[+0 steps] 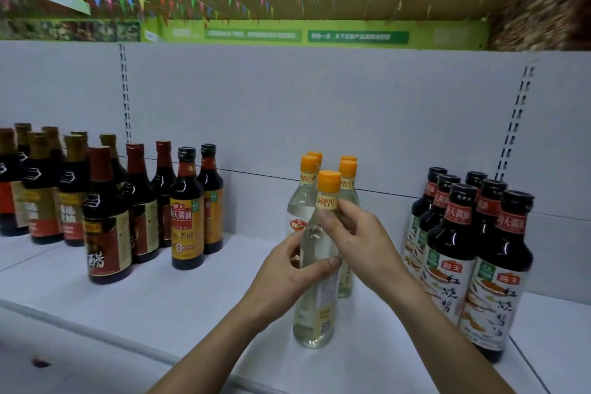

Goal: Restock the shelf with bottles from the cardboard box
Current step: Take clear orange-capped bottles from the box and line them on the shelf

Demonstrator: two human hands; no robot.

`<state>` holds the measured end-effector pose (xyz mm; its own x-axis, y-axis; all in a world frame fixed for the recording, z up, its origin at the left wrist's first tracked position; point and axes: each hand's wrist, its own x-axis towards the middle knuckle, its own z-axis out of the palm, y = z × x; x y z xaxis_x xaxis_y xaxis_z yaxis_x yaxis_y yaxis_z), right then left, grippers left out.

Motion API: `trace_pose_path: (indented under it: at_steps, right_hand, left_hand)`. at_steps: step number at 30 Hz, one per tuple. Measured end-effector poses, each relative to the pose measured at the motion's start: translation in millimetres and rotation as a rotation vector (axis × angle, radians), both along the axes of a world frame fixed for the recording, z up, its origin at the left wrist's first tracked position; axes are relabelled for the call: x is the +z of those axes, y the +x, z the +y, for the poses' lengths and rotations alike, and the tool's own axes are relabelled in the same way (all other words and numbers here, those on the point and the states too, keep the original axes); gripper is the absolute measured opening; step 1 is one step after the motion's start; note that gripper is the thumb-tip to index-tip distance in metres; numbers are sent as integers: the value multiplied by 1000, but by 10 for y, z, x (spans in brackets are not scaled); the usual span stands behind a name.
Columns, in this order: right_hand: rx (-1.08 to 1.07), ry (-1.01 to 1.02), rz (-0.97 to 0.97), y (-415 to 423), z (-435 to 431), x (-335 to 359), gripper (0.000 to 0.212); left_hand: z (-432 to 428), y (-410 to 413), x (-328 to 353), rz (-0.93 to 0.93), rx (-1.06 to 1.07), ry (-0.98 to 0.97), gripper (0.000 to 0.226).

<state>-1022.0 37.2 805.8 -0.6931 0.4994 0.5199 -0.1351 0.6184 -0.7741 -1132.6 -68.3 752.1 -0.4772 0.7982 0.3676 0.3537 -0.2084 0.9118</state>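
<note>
Steadying the clear bottle (pixel 315 304) near the front of the shelf (pixel 153 294), the left hand (pixel 281 278) wraps its body and the right hand (pixel 361 233) pinches its neck. It should slide straight back, kept upright, against the matching bottles (pixel 348 169) just behind, clear of the dark bottles (pixel 447 253) at right.

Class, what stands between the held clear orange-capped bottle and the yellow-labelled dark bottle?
Nothing; head view shows bare white shelf from the clear orange-capped bottle to the yellow-labelled dark bottle.
</note>
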Motion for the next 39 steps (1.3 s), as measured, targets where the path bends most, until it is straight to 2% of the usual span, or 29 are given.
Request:
trace_pose_path:
  at_steps: [7, 10, 15, 22, 26, 30, 34, 39]
  right_hand:
    - [-101, 43, -52, -16, 7, -202, 38]
    - [-110, 38, -48, -2, -19, -240, 34]
    - [-117, 23, -50, -3, -30, -312, 36]
    - [-177, 55, -43, -73, -48, -409, 18]
    - [-190, 20, -42, -122, 19, -532, 43]
    - [-215, 40, -123, -113, 37, -709, 30]
    - [-200, 11, -185, -104, -44, -845, 41]
    - [-233, 64, -257, -119, -107, -840, 43]
  left_hand:
    - [78, -95, -85, 34, 80, 6, 41]
    - [92, -75, -93, 62, 128, 1, 40]
    - [141, -93, -172, 102, 174, 9, 64]
    - [45, -60, -217, 142, 209, -56, 68]
    - [-2, -121, -282, 159, 259, -90, 78]
    - [26, -201, -342, 192, 329, -111, 78]
    - [109, -234, -374, 253, 407, -119, 76]
    - [164, -220, -446, 258, 422, -127, 75]
